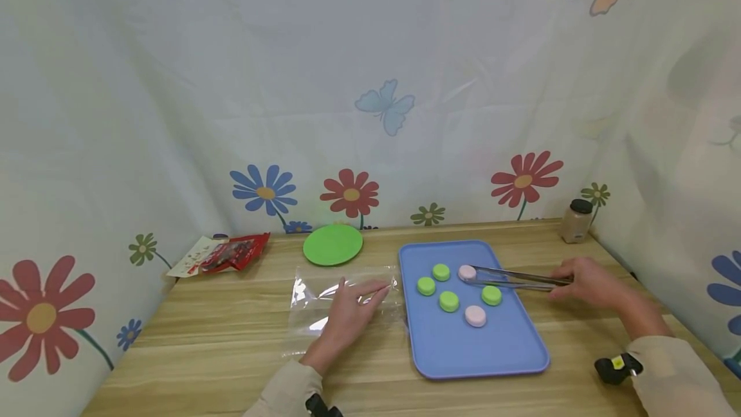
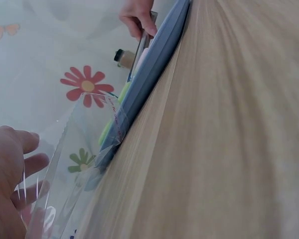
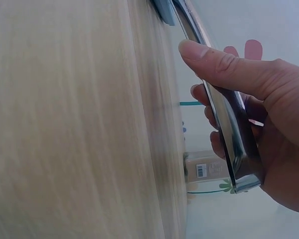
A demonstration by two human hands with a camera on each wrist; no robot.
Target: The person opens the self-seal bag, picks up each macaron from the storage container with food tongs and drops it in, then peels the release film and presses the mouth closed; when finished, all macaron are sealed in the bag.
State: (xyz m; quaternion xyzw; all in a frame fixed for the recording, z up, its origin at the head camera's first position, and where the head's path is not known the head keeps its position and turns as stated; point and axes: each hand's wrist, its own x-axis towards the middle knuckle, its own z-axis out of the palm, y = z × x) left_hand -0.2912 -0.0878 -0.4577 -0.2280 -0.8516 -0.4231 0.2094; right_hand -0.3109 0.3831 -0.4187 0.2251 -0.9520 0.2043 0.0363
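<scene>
In the head view, my right hand holds metal tongs, its thumb along one arm in the right wrist view. The tong tips lie either side of a pale pink round piece on the blue tray. Another pink piece and several green ones, such as this green piece, sit around it. My left hand is at a clear plastic bag left of the tray. The left wrist view shows its fingers loosely bent and spread, partly behind the film.
A green plate lies behind the bag. Red and white packets rest at the back left. A dark-lidded jar stands at the back right corner. Flower-patterned curtain encloses the wooden table at the back and sides.
</scene>
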